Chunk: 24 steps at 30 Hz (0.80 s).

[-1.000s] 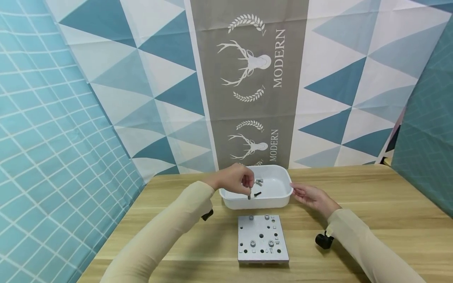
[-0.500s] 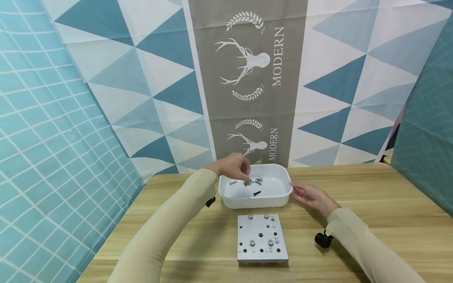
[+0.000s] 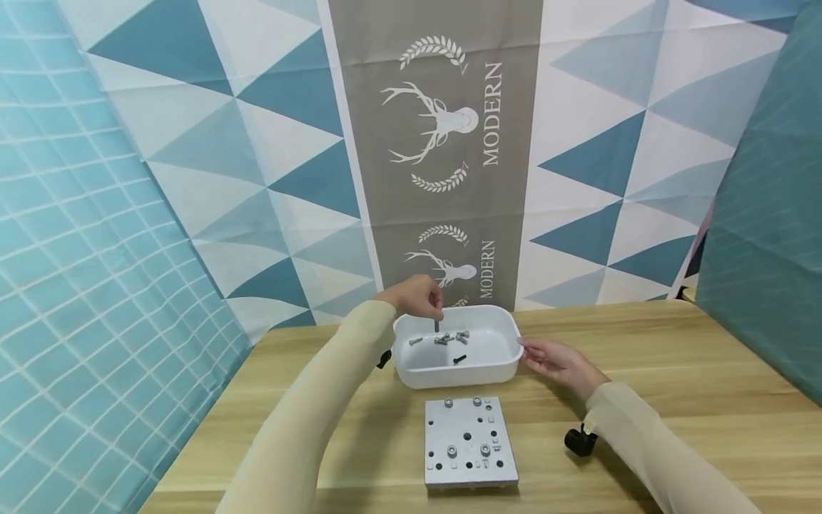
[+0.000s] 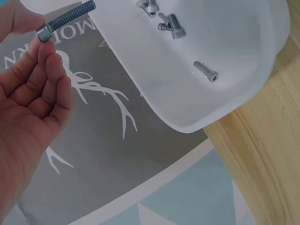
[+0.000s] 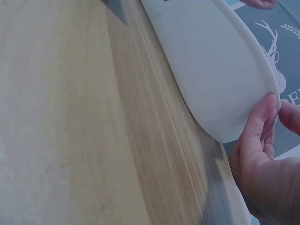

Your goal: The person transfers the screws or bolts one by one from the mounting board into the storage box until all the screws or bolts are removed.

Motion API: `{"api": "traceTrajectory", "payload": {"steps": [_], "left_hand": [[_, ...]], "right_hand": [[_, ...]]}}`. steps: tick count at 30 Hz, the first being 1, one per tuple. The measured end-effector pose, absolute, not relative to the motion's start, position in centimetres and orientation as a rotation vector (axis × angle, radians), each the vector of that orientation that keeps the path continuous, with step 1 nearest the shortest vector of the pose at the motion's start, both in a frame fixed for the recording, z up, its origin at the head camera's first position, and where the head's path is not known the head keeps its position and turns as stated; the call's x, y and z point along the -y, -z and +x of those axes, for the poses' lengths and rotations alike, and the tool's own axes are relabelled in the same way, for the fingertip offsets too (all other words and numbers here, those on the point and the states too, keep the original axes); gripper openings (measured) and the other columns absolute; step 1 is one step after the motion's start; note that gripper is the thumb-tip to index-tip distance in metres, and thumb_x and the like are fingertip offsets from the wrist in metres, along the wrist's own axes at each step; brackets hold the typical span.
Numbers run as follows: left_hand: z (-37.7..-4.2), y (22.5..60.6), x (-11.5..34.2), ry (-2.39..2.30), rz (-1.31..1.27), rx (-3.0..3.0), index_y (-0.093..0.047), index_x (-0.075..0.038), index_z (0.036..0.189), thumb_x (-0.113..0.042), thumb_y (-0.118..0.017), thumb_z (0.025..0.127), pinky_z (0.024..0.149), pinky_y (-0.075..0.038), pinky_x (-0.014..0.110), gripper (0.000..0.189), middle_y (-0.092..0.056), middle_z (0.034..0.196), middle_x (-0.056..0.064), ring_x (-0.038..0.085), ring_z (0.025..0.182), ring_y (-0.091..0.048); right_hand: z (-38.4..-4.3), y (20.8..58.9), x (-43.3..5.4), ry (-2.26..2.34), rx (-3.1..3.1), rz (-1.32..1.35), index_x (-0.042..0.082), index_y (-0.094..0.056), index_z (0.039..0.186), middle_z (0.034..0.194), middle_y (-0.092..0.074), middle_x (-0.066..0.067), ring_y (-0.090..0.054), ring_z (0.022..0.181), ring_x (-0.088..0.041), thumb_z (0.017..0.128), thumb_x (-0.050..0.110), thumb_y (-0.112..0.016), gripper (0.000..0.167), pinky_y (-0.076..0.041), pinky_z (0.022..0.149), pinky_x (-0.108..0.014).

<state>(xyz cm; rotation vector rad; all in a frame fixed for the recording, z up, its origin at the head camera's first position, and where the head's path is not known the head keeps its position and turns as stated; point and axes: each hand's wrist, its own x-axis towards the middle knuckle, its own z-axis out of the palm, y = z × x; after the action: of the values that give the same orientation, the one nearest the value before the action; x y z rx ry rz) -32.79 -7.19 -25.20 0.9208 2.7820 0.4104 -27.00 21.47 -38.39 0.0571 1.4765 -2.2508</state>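
Note:
My left hand (image 3: 417,294) is over the back left of a white tray (image 3: 462,378). Its thumb and fingertips pinch a steel socket-head bolt (image 4: 70,18) by the head, and the threaded shank points away from the fingers. In the head view the shank hangs down above the tray. Inside lie several silver bolts (image 3: 443,340) in a loose group, a single silver bolt (image 4: 206,71) apart from them, and a black bolt (image 3: 459,358) nearer the front. At the tray's right end, my right hand (image 3: 559,365) pinches the rim between thumb and fingers.
In front of the tray, a silver metal plate (image 3: 469,442) with several holes and socket-head bolts in it lies on the wooden table (image 3: 642,371). Patterned cloth (image 3: 443,178) hangs behind the table, with blue checked cloth (image 3: 96,250) along the left.
My left hand moved from the tray's front toward the back, dipped to the bolts, then rose slightly with a bolt hanging from its fingertips. My right hand kept its hold. The head view shifted slightly.

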Motion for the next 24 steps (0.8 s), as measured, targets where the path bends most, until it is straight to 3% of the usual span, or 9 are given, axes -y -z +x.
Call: {"api": "traceTrajectory", "payload": {"steps": [13, 18, 21, 24], "left_hand": [[-34.9, 27.9, 7.2, -0.338, 0.897, -2.786, -0.068, -0.012, 0.071, -0.016, -0.064, 0.079, 0.06, -0.046, 0.022, 0.01, -0.064, 0.069, -0.002, 0.009, 0.062, -0.054], [-35.0, 28.8, 7.2, -0.265, 0.877, -2.82, -0.072, -0.005, 0.092, -0.021, -0.067, 0.081, 0.072, -0.052, 0.025, 0.02, -0.069, 0.085, 0.004, 0.012, 0.074, -0.059], [-34.9, 28.9, 7.0, -0.215, 0.826, -2.856, -0.068, 0.001, 0.103, -0.024, -0.069, 0.083, 0.075, -0.047, 0.025, 0.032, -0.062, 0.086, 0.003, 0.01, 0.076, -0.051], [-34.5, 28.9, 7.1, -0.172, 0.851, -2.869, -0.063, 0.005, 0.104, -0.026, -0.068, 0.084, 0.073, -0.042, 0.028, 0.037, -0.055, 0.084, 0.004, 0.013, 0.075, -0.044]], "right_hand": [[-26.9, 38.8, -21.0, 2.268, -1.503, 0.092, 0.012, -0.066, 0.082, 0.081, -0.067, 0.003, -0.063, 0.076, -0.003, 0.096, 0.007, -0.052, 0.02, -0.054, 0.074, -0.014], [-26.9, 38.8, -20.9, 2.27, -1.489, 0.074, 0.012, -0.066, 0.082, 0.08, -0.068, 0.003, -0.063, 0.075, -0.003, 0.097, 0.006, -0.049, 0.023, -0.054, 0.074, -0.013], [-26.9, 38.7, -21.0, 2.277, -1.49, 0.079, 0.013, -0.067, 0.081, 0.079, -0.068, 0.003, -0.063, 0.075, -0.002, 0.097, 0.006, -0.049, 0.024, -0.054, 0.073, -0.013], [-26.9, 38.7, -21.2, 2.281, -1.49, 0.093, 0.013, -0.067, 0.081, 0.08, -0.069, 0.003, -0.064, 0.076, -0.003, 0.097, 0.007, -0.05, 0.024, -0.054, 0.074, -0.014]]}}
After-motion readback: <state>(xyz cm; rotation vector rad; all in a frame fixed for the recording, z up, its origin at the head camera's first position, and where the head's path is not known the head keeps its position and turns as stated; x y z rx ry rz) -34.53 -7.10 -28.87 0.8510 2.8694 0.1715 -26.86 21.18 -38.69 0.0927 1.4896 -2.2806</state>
